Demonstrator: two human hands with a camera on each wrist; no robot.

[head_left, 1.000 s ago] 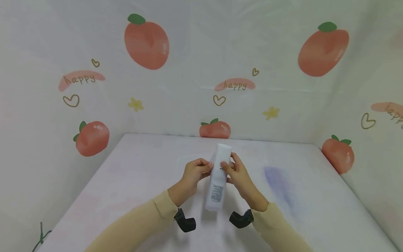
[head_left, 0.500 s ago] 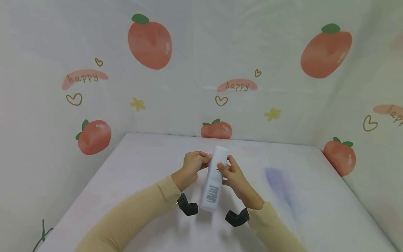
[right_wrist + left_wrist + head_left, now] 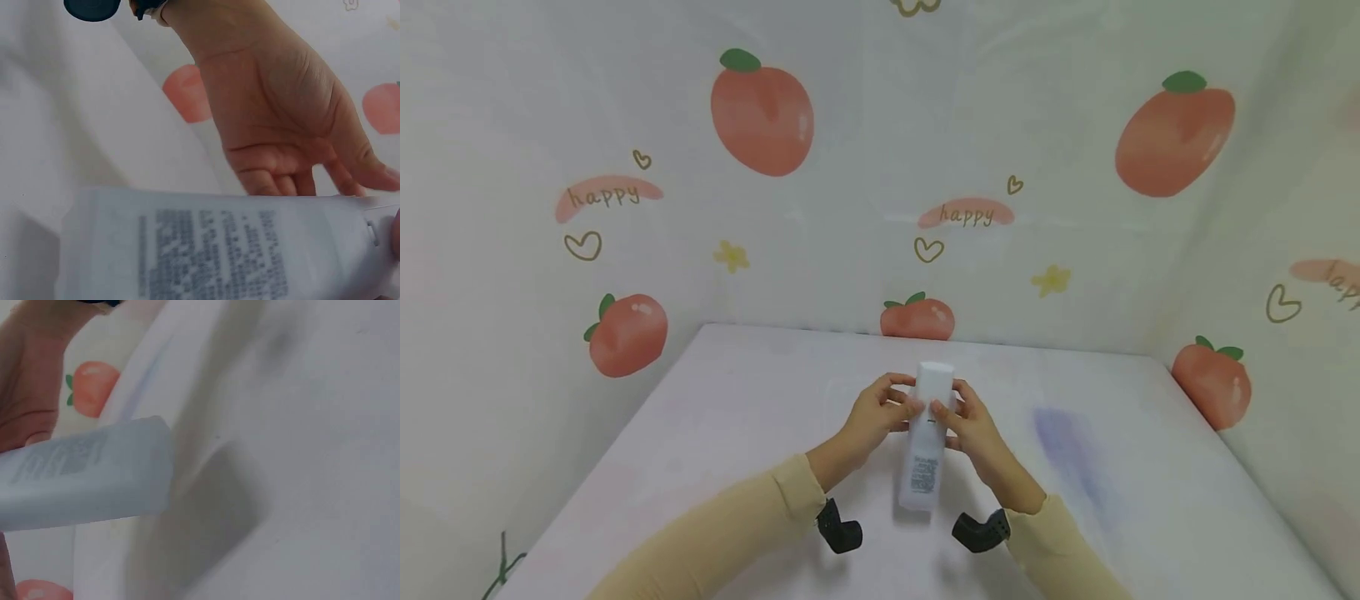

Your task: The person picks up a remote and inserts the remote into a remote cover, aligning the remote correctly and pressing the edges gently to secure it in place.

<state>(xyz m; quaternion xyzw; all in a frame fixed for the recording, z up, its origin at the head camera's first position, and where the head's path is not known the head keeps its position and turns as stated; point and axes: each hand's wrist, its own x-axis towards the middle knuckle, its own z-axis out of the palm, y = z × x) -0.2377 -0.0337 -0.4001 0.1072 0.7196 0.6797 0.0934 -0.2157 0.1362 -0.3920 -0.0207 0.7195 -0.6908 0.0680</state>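
A tall white bottle [image 3: 927, 454] with fine grey print near its lower end stands out in the middle of the head view, its top leaning away from me. My left hand [image 3: 880, 412] grips its upper left side, thumb on the front. Opposite it, my right hand [image 3: 973, 425] holds the upper right side, its thumb also on the front beside a small dark mark. The fingers behind the bottle are partly hidden. In the left wrist view the bottle's base [image 3: 147, 469] hangs above the table, apart from its shadow. The right wrist view shows the printed side close up.
A pale white-lilac table surface [image 3: 737, 375] spreads around the hands, with a purple smudge [image 3: 1071, 454] to the right. Behind it hangs a white curtain [image 3: 850, 167] printed with peaches. Black wrist cameras [image 3: 840, 533] sit below both hands. A green tie [image 3: 503, 562] hangs at the lower left.
The left hand has shifted from a pinch at the bottle's left edge to a wider grip with its thumb on the front. The bottle has moved slightly right and turned more upright in the view.
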